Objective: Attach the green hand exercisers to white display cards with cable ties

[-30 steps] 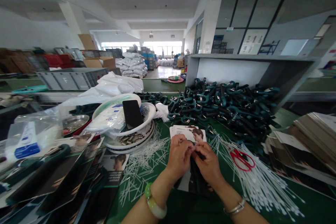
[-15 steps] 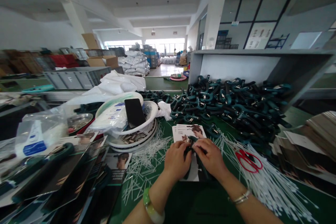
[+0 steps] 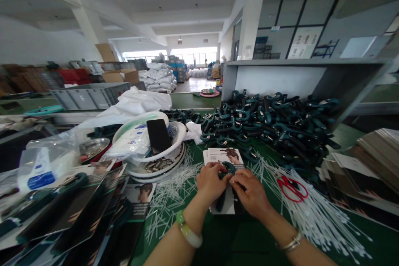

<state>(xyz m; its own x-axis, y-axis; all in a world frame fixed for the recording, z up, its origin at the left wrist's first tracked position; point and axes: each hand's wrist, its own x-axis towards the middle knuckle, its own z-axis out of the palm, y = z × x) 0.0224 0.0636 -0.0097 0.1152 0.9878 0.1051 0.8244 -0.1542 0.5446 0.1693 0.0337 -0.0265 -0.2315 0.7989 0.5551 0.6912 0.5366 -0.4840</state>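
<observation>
On a small stack of printed cards (image 3: 232, 156) lies a dark green hand tool (image 3: 230, 167) with a curved head and dark handles. My left hand (image 3: 209, 183) is closed on the tool near its head. Close beside it, my right hand (image 3: 252, 193) has thumb and fingers pinched together at the tool; whatever is between them is too small to make out. White cable ties (image 3: 327, 220) lie fanned out to the right, with red-handled scissors (image 3: 292, 188) on top. More short white strips (image 3: 170, 199) are scattered left of the cards.
A large heap of similar green tools (image 3: 274, 120) spills from a grey bin (image 3: 339, 83) behind. Stacked cards (image 3: 368, 174) stand at right. White bowls (image 3: 177, 133) with metal parts and a black phone (image 3: 158, 136) are at left, near tools on cards (image 3: 71, 212).
The tool's head has turned and its curved part now shows more plainly between my hands. My right hand has shifted slightly down and right. The camera view has moved a little.
</observation>
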